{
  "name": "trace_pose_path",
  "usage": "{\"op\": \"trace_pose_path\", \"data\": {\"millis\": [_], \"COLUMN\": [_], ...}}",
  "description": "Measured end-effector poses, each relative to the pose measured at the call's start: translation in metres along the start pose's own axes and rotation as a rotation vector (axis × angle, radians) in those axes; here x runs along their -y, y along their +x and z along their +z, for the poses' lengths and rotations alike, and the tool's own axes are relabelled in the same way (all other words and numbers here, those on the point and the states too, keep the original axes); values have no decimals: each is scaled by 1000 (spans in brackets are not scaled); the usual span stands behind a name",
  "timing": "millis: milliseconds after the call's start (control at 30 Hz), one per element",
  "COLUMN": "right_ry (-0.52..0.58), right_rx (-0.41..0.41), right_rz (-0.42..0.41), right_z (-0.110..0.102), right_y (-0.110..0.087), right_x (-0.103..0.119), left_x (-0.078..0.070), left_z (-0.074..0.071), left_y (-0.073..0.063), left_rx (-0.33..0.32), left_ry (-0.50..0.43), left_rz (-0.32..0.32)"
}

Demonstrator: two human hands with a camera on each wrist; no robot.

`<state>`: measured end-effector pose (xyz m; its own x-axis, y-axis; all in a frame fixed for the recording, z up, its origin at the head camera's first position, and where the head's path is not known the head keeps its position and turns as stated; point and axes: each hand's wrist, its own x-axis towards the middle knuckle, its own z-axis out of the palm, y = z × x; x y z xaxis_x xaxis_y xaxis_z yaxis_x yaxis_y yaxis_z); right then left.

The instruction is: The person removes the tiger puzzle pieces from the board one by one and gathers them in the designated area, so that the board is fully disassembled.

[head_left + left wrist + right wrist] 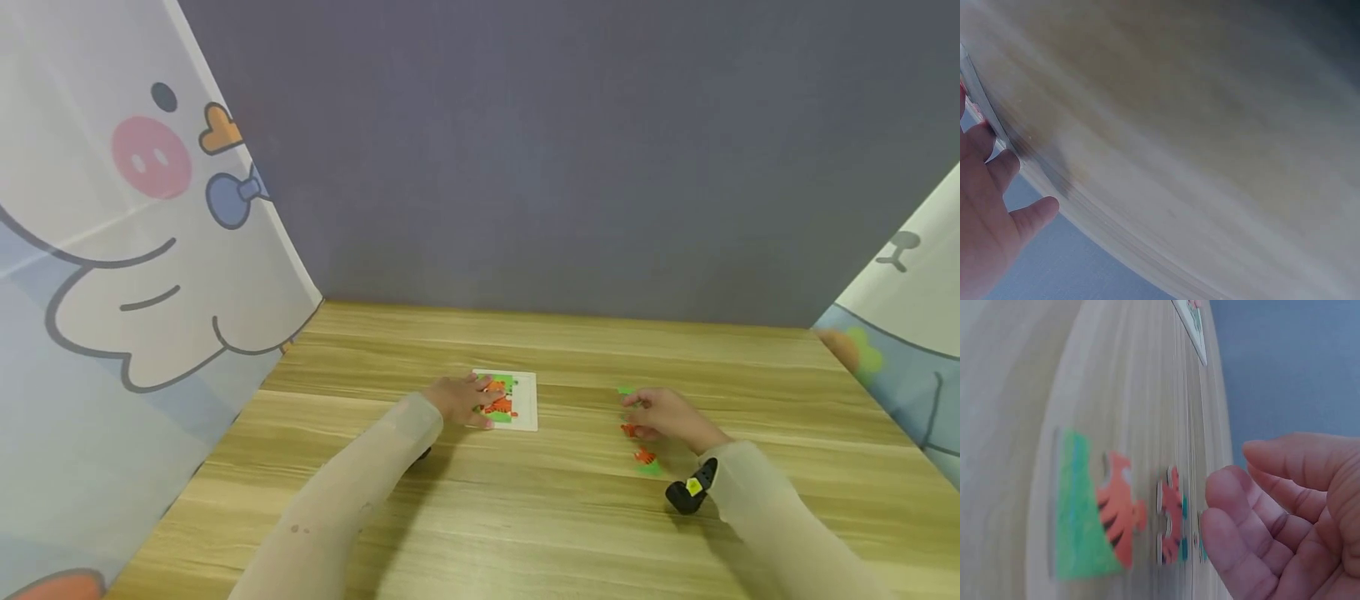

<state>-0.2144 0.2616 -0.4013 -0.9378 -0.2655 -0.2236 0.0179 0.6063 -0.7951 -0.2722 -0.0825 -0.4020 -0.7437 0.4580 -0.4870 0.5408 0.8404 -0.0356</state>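
Note:
A white-framed jigsaw board (527,402) lies flat on the wooden table, its picture partly filled with orange and green pieces. My left hand (457,400) rests on it with fingers spread, covering part of the picture. To the right, my right hand (667,415) hovers by loose puzzle pieces, thumb and fingers loosely curved. Nothing shows between them in the right wrist view. The nearest puzzle piece (1116,519) is green and orange with black stripes. Beyond it lie a striped orange piece (1171,515) and another piece partly hidden by the fingers.
The wood-grain table (540,517) ends at a plain grey wall (555,167) behind. Cartoon-printed panels (150,250) stand at the left and right sides. A black strapped device (692,487) sits on the right wrist.

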Motion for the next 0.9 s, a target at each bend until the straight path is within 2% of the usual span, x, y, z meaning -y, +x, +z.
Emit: {"op": "trace_pose_path", "data": {"millis": [100,333,500,700,900], "right_ry": [-6,-62,-116,-168,-233], "right_rx": [-4,-38,-50,-51,-76], "right_rz": [-8,-98,-157,-177,-258], "right_z": [4,13,19,28,39], "right_y": [6,19,26,41,56], "right_x": [2,7,18,29,38], "left_x": [0,0,1,1,-2], "left_z": [1,0,2,2,1], "left_y": [0,0,1,0,1], "left_rx": [-2,1,1,-2,8], "left_ry": [-1,-3,13,17,32], "left_rz": [3,-3,-5,-8,-26]}}
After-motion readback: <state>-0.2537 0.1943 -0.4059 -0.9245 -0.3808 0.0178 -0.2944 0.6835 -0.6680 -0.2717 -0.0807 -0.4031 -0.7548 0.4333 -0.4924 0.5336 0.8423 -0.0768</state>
